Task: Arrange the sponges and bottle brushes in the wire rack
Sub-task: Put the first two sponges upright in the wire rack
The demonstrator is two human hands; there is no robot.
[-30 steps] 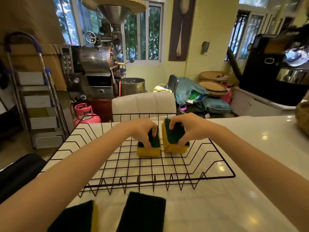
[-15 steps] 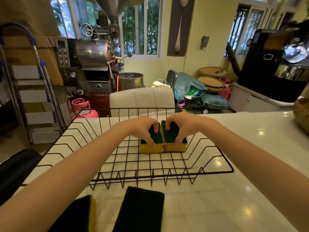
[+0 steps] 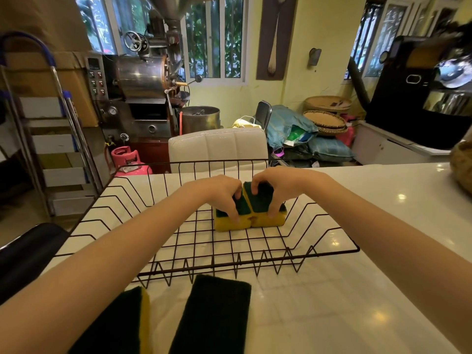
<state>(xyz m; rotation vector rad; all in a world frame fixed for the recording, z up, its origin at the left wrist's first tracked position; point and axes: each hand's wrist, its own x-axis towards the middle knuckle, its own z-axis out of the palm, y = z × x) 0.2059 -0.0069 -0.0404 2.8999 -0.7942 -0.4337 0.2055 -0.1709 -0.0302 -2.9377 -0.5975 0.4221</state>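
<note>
A black wire rack (image 3: 332,250) sits on the white counter. Inside it, toward the back, two yellow sponges with green scouring tops lie flat, pressed side by side. My left hand (image 3: 219,194) grips the left sponge (image 3: 231,222). My right hand (image 3: 274,186) grips the right sponge (image 3: 270,218). Two more sponges lie on the counter in front of the rack: one on its edge (image 3: 122,325) at the lower left, one flat with its dark green face up (image 3: 212,315). No bottle brush is in view.
The white counter (image 3: 357,290) stretches to the right, with a brown woven object (image 3: 462,167) at its far right edge. A white chair back (image 3: 217,146) stands behind the rack. A black chair (image 3: 23,254) is at the left.
Both hands brought the two sponges together; a gap separated them a second ago, and they now touch side by side on the rack floor.
</note>
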